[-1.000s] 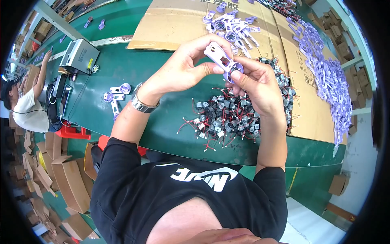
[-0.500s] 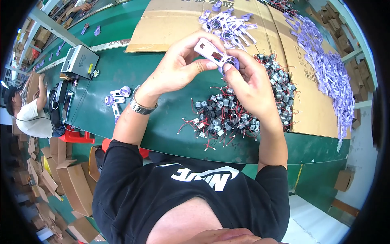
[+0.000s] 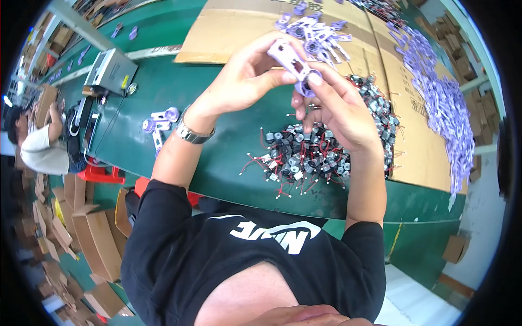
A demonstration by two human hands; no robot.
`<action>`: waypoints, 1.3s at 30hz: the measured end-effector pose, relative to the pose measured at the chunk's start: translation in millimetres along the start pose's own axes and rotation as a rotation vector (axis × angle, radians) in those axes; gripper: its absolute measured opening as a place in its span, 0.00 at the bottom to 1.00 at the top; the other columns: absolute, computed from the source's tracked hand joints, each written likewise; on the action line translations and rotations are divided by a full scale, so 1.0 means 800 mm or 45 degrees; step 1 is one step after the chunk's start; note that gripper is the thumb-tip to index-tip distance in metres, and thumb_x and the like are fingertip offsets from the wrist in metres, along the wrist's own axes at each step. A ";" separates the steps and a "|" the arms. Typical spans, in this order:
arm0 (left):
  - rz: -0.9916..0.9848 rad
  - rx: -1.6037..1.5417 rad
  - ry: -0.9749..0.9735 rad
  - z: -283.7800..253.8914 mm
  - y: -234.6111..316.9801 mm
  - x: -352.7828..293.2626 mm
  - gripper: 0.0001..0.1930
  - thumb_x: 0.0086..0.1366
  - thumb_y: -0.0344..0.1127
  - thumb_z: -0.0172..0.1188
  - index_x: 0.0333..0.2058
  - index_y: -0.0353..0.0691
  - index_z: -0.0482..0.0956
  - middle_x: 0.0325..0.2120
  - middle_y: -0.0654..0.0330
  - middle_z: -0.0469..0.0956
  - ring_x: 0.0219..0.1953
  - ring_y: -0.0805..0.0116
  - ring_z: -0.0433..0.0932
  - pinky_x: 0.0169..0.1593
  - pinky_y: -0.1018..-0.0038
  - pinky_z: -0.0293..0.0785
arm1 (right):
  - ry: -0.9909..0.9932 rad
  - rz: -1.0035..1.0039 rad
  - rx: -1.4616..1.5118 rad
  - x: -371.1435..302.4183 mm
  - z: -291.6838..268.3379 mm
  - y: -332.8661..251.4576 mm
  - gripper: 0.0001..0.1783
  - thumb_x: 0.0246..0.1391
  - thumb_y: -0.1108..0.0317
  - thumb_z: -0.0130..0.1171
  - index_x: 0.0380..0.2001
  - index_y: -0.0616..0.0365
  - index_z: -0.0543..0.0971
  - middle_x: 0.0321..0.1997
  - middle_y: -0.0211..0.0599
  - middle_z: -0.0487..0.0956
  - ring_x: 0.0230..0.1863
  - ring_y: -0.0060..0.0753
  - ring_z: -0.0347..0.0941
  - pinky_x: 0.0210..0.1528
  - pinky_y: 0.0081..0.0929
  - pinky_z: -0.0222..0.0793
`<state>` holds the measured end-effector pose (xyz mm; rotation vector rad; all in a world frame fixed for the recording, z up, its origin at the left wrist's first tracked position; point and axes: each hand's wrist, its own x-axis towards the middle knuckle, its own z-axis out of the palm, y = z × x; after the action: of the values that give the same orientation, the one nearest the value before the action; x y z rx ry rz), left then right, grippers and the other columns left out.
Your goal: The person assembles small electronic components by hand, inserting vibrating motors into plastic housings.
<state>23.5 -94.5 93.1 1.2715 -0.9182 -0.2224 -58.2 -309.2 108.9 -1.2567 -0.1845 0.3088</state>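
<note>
Both hands, left hand (image 3: 247, 81) and right hand (image 3: 337, 108), grip the lilac plastic part (image 3: 293, 64) between them above the motor pile (image 3: 321, 146).

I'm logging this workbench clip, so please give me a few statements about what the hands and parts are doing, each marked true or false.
1. Both the left hand and the right hand hold one white and purple plastic piece. True.
2. The pile of small motors with red wires lies on the cardboard sheet. False: most of it lies on the green table.
3. The left wrist bears a metal watch. True.
4. The held piece rests on the table. False: it is raised above it.
5. A heap of purple parts lies on the cardboard sheet. True.
</note>
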 end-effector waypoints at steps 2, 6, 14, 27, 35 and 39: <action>-0.051 0.044 0.013 0.004 0.007 -0.001 0.20 0.67 0.21 0.65 0.57 0.37 0.75 0.49 0.59 0.80 0.54 0.68 0.80 0.58 0.68 0.79 | -0.047 0.006 0.181 0.005 -0.003 0.011 0.22 0.73 0.58 0.57 0.63 0.57 0.73 0.36 0.36 0.81 0.33 0.27 0.79 0.29 0.24 0.75; 0.051 0.308 -0.106 0.005 0.000 0.008 0.21 0.69 0.23 0.64 0.60 0.37 0.75 0.50 0.61 0.80 0.54 0.71 0.79 0.57 0.70 0.78 | 0.286 -0.107 0.016 0.016 -0.015 0.035 0.22 0.71 0.62 0.60 0.63 0.59 0.75 0.36 0.35 0.82 0.28 0.20 0.76 0.22 0.13 0.64; -0.590 1.984 -0.109 -0.139 0.027 -0.099 0.16 0.62 0.28 0.64 0.50 0.43 0.80 0.48 0.55 0.82 0.52 0.50 0.80 0.55 0.57 0.78 | 0.501 0.143 -0.261 0.131 -0.115 0.033 0.15 0.65 0.51 0.68 0.35 0.49 0.79 0.26 0.22 0.74 0.24 0.13 0.69 0.24 0.14 0.62; -0.741 1.383 0.217 -0.236 0.026 -0.211 0.13 0.64 0.35 0.70 0.33 0.33 0.77 0.25 0.53 0.80 0.31 0.61 0.80 0.38 0.64 0.74 | -0.329 -0.330 -1.684 0.041 -0.015 0.064 0.07 0.60 0.68 0.64 0.37 0.59 0.86 0.34 0.44 0.83 0.40 0.50 0.77 0.50 0.44 0.73; -0.764 0.277 0.175 -0.132 -0.030 -0.057 0.09 0.73 0.33 0.61 0.45 0.37 0.71 0.44 0.51 0.84 0.43 0.63 0.87 0.44 0.69 0.88 | -0.271 0.101 -1.867 0.035 0.020 0.117 0.21 0.45 0.56 0.80 0.29 0.63 0.83 0.32 0.45 0.84 0.41 0.48 0.78 0.44 0.45 0.73; -0.730 -0.019 0.049 -0.107 -0.051 -0.010 0.18 0.74 0.45 0.63 0.50 0.37 0.73 0.46 0.52 0.81 0.47 0.62 0.85 0.48 0.66 0.87 | -0.209 0.271 -1.344 0.038 -0.002 0.099 0.16 0.51 0.63 0.78 0.33 0.63 0.82 0.26 0.36 0.81 0.31 0.27 0.78 0.36 0.30 0.74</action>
<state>91.9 -41.3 52.7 1.4980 -0.4983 -0.6490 -38.8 -278.9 32.0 -2.3050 -0.3813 0.5294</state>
